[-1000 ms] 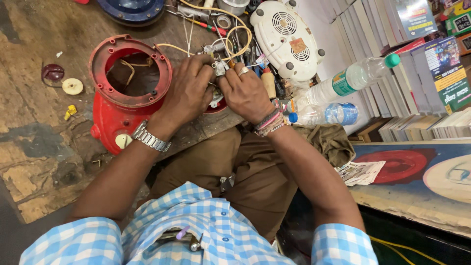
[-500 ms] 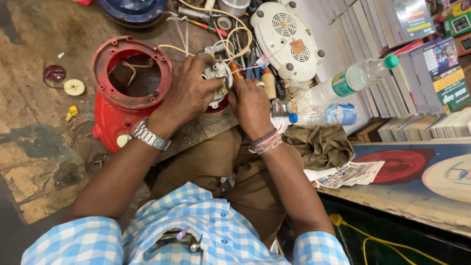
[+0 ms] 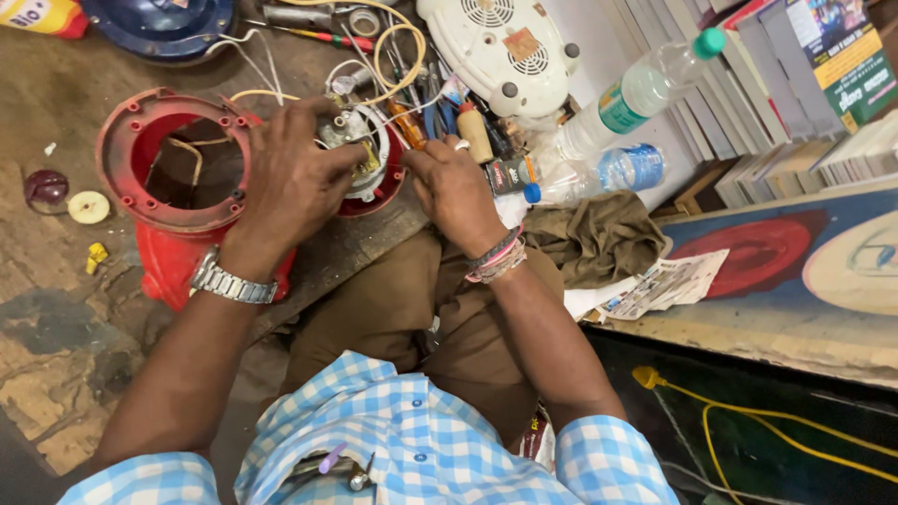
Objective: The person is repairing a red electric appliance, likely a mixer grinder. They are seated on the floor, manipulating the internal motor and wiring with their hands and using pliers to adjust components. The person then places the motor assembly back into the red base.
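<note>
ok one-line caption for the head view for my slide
Left hand and right hand grip a small white motor part beside a red round housing, tools scattered behind.

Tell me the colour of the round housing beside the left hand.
Red housing, head view, by left hand.

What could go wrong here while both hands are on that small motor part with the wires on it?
The thin wires looping off the motor part might snag or tear as the left hand and right hand work it. The crowded tools and bottles nearby could get knocked over.
</note>
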Available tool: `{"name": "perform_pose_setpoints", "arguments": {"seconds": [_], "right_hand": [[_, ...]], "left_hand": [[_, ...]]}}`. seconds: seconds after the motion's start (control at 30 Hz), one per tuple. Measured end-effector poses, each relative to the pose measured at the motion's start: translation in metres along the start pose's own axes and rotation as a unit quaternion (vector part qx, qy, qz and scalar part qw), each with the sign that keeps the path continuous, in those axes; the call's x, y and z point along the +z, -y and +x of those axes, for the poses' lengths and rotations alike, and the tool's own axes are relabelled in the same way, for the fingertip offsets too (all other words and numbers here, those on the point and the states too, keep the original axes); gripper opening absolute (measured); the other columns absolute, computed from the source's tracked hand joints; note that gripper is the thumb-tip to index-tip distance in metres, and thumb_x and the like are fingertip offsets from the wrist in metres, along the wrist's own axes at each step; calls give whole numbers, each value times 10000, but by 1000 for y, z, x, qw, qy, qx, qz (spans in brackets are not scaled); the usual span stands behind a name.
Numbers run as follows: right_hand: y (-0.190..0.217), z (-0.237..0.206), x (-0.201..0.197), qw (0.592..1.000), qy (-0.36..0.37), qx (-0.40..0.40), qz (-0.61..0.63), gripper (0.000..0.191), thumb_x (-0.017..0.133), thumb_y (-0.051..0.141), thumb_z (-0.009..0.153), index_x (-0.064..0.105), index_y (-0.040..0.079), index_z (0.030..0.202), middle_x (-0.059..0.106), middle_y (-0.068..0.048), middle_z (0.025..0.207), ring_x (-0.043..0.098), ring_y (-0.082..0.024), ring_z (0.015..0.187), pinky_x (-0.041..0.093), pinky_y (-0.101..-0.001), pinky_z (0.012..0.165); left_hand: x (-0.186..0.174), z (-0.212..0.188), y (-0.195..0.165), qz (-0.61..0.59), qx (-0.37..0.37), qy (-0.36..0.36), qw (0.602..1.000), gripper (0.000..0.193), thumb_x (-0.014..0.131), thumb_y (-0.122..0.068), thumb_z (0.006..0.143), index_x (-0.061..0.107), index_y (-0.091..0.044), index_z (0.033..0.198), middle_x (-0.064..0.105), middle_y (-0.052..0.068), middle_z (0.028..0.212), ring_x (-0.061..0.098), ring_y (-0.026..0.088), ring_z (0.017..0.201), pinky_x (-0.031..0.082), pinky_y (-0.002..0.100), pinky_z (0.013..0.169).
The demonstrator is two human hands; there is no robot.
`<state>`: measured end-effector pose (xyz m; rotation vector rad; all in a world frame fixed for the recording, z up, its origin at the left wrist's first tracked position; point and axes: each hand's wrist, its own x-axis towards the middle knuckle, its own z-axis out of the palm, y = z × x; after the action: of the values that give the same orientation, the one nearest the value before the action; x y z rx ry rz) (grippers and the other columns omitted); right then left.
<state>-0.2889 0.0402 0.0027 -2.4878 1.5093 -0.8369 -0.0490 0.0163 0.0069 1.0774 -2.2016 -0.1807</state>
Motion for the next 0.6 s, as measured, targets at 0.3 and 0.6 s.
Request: {"name": "perform_pose_setpoints", "arguments": {"seconds": [0.3, 0.6], "right_hand": [[-34, -31, -10, 981, -56, 176, -56, 136, 718, 147, 897, 762, 103, 1018, 686, -158, 901, 662, -371, 856, 512, -483, 747], [-15, -46, 11, 982, 79, 170, -24, 177, 714, 186, 853, 753, 128, 1016, 704, -153, 963, 682, -370, 889, 531, -481, 744]], "left_hand": [[-5, 2, 3, -47, -14, 15, 999, 223, 778, -102, 826, 789, -172, 1037, 571, 137, 1371, 511, 374, 1288, 395, 531, 1047], [-62, -24, -91, -356, -51, -65, 931, 54, 723, -61, 959, 756, -61, 1002, 724, 101, 1074, 711, 234, 1013, 563, 343, 918]]}}
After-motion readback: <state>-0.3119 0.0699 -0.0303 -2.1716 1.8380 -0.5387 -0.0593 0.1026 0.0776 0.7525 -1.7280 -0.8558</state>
